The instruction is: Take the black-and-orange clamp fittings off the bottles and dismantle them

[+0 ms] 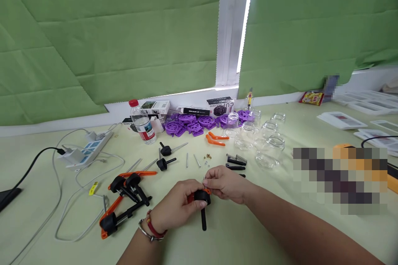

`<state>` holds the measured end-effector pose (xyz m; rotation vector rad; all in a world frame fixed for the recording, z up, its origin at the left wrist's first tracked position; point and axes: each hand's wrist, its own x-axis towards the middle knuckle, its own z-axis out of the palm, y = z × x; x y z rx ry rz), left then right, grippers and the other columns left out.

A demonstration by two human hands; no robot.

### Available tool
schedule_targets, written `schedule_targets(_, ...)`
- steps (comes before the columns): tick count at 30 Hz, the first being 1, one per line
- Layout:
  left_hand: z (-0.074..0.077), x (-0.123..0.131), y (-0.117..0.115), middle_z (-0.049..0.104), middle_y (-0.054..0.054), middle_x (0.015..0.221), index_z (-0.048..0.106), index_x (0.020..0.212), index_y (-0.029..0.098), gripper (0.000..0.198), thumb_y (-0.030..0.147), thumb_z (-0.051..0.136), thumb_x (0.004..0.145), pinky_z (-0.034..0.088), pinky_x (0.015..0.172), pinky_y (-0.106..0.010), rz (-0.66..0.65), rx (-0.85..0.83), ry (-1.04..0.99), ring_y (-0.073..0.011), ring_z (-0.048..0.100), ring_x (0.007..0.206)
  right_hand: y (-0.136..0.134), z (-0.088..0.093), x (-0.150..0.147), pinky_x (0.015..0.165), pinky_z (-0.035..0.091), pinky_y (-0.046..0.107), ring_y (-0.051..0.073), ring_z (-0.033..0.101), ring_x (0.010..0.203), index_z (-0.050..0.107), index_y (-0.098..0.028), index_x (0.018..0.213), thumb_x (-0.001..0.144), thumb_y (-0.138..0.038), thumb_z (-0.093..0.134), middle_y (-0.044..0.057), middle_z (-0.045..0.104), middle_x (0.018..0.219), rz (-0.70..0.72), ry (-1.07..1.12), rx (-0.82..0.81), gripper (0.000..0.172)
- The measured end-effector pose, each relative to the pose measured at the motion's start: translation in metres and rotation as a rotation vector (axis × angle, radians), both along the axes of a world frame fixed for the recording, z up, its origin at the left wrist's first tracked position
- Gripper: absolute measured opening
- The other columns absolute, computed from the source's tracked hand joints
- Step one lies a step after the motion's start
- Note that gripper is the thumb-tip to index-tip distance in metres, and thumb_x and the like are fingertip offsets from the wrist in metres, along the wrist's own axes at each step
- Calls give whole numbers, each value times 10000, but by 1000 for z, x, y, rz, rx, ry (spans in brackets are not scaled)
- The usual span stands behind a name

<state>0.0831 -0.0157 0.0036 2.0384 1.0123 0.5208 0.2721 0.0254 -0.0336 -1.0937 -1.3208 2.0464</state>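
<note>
My left hand [178,207] is closed around a black knob part [202,197] with an orange piece under it and a black stem pointing down toward me. My right hand [225,182] pinches a tiny metal piece right at the top of that knob. Both hands hover over the pale green table [46,198] near its middle. To the left lies an assembled black and orange frame [126,198]. Beyond the hands lie loose black knobs with pins [166,157], metal pins [191,160], small screws [207,157] and two orange arms [215,138].
A heap of purple plastic discs [194,123], a water bottle [142,122], small boxes [219,106] and several glass jars [267,140] stand at the back. A power strip [88,149] with white cables lies at left. Trays and a blurred patch occupy the right.
</note>
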Motion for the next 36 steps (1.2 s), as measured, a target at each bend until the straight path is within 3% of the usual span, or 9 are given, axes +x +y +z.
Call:
schedule_targets(4,4,-4,-2,636,-39,837,668,910,179,193,298,591,779,432,696,-251,-75,-39,1,-148,547,727,20,1,-8,347,208,189,42,328,357,483,-169,630,724,-277,575,-32,523,518,-200,-66,55,171)
schedule_targets(7,4,-8,1,648,-56,890,658,961,184,237,323,593,781,451,756,-278,29,-67,-71,-169,568,801,36,4,-19,446,355,215,85,477,471,534,-171,742,797,-271,500,0,582,633,-330,-208,472,119)
schedule_targets(11,-4,-13,11,628,-74,1036,578,1127,196,390,389,583,788,464,797,-305,392,-143,-323,-182,568,908,49,-1,-35,681,408,283,174,586,758,604,-160,814,838,-155,448,73,647,794,64,-745,1250,157)
schedule_targets(15,-17,-21,22,642,-55,919,595,1088,160,443,443,624,749,455,666,-259,635,-287,-492,-121,553,708,54,-9,-42,706,393,291,202,591,817,621,-121,889,825,-85,440,128,651,894,400,-1038,1505,195)
schedule_targets(19,-22,-24,25,643,-72,973,603,1059,142,452,409,682,702,453,719,-265,656,-294,-522,-145,572,802,45,-3,-41,712,395,281,192,589,844,613,-150,911,860,-109,410,98,652,897,192,-938,1367,213)
schedule_targets(22,-18,-19,22,627,-84,1086,580,1107,158,462,350,691,702,442,850,-301,590,-290,-516,-182,565,969,29,8,-39,625,413,251,148,595,739,593,-172,870,952,-310,284,60,639,838,-60,-579,992,347)
schedule_targets(27,-13,-12,16,630,-64,1066,591,1092,175,369,289,648,746,430,899,-331,394,-327,-514,-188,559,1001,10,7,-36,389,306,182,83,545,510,572,-168,911,827,-459,522,14,611,757,15,-120,326,306)
schedule_targets(32,-16,-13,17,619,-46,940,605,1026,147,334,242,677,714,445,807,-291,355,-371,-490,-157,555,878,16,0,-28,380,324,177,74,507,487,568,-141,836,733,-332,640,0,593,661,-201,18,188,228)
schedule_targets(36,-21,-17,21,576,-29,906,534,1040,158,401,270,697,691,465,692,-261,449,-390,-504,-133,551,797,21,14,-8,425,360,188,68,495,490,565,-133,860,721,-294,663,12,600,669,-330,139,136,234)
